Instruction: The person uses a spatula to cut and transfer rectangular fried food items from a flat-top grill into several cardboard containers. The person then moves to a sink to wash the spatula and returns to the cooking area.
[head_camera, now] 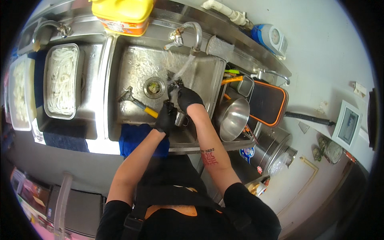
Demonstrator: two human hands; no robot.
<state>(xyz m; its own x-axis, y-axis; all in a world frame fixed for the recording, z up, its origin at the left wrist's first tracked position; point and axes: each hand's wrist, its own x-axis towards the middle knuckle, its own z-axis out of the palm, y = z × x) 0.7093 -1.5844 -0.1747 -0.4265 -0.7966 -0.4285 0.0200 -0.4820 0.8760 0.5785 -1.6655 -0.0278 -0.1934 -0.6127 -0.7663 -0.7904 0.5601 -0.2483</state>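
Both hands wear black gloves over a stainless steel sink (135,63). My left hand (166,116) is low in the basin, beside a small metal cup (180,118); its fingers are around something dark that I cannot make out. My right hand (189,97) is bent around a dark item just under the water running from the faucet (197,36). That item is blurred by the stream. Left of my hands a tool with a yellow handle (151,112) and a metal head lies on the basin floor, near the drain (154,88), which holds food scraps.
A metal tray of white noodles (62,81) stands in the left basin. Right of the sink are a steel bowl (235,120) and an orange-rimmed dark tray (268,102). A blue cloth (136,139) hangs over the front edge; a yellow tub (123,13) stands behind.
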